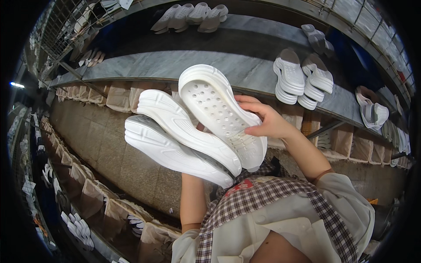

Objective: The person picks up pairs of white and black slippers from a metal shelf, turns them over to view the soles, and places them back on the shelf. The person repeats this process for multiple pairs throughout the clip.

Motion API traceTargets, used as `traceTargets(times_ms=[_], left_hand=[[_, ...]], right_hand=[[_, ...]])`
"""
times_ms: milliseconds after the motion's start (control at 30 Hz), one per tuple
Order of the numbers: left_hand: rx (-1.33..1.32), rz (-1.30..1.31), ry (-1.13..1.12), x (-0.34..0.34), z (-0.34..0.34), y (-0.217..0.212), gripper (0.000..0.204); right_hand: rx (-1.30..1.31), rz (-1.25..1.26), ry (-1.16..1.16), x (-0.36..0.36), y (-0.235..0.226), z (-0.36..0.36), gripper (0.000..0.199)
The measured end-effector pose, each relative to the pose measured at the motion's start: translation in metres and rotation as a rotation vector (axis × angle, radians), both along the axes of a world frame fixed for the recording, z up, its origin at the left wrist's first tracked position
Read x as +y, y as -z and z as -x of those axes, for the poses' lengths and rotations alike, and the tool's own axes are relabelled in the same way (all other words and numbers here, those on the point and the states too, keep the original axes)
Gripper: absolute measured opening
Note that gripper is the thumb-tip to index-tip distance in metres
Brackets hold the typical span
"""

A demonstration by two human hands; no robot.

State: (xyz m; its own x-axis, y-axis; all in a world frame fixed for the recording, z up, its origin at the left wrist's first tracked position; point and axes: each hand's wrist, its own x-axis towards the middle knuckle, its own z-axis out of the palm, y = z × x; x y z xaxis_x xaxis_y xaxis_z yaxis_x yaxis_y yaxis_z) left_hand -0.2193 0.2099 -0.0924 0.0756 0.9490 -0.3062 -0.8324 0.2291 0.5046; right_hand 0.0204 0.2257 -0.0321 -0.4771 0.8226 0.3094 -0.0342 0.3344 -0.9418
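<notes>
In front of me several white shoe soles are held together, fanned out. The right-most white sole (pixel 213 109) turns its hollow, dimpled face up. Its edge is in my right hand (pixel 268 120), closed with the thumb on the dimpled face and the fingers around the outer side. Beside it a second white sole (pixel 169 111) lies tilted on its side, over a third white sole (pixel 166 149). My left hand (pixel 200 127) is almost wholly hidden behind these soles; its forearm rises beneath them and a bit of finger shows in the gap, holding the stack.
Ahead runs a long grey bench (pixel 144 65) with a dark belt (pixel 184 46) along it. Stacked white soles (pixel 289 74) stand at its right, more grey-white soles (pixel 193 16) at the far side. Cloth-lined bins (pixel 118 98) hang below. Another row of bins (pixel 118 215) curves along my left.
</notes>
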Motion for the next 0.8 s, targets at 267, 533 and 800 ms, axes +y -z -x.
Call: traceTargets(times_ms=[267, 533, 800], left_hand=[[-0.008, 0.042, 0.007, -0.009, -0.008, -0.014, 0.058], [-0.381, -0.386, 0.182, 0.001, -0.010, 0.002, 0.058], [-0.023, -0.513, 0.055, 0.010, -0.008, 0.029, 0.066]], right_hand=[[0.377, 0.382, 0.033, -0.003, 0.017, -0.006, 0.052], [0.655, 0.630, -0.007, -0.002, 0.023, -0.012, 0.054], [0.839, 0.781, -0.079, -0.009, 0.012, -0.001, 0.046]])
